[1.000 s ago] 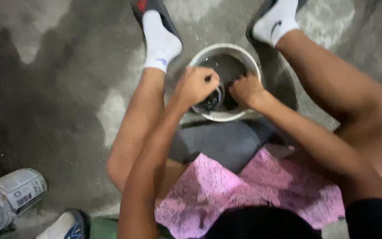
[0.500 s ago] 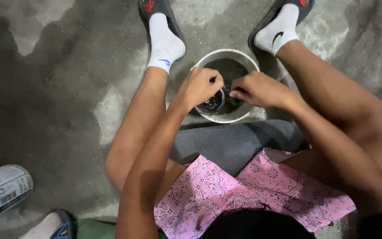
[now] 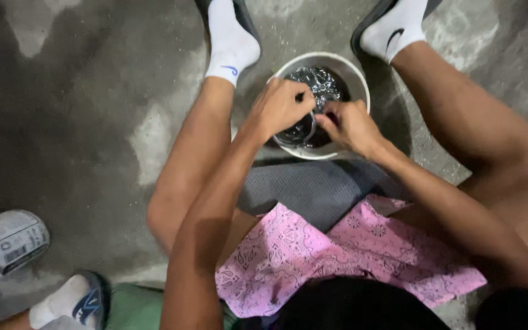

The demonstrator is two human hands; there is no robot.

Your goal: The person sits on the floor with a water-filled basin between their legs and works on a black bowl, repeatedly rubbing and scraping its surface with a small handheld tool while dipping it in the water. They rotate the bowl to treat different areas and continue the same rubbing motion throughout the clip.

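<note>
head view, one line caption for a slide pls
Seated person's left hand and right hand work a small dark object over a white bowl on concrete.

Person, seen from own head camera, catalogued relative to the white bowl [image 3: 322,107].
- Arms: bare to the elbow and beyond; no sleeves, no watch or ring in view.
- Left hand [image 3: 282,107] and right hand [image 3: 349,125]: ungloved.
- Legs: bare, one on each side of the bowl.
- Feet beyond the bowl: white ankle socks [image 3: 230,40], each with a small dark curved mark, worn in dark slide sandals [image 3: 371,27].
- Lap, nearer than the bowl: pink paisley-patterned cloth [image 3: 337,253] over grey ribbed fabric [image 3: 313,189].
</note>
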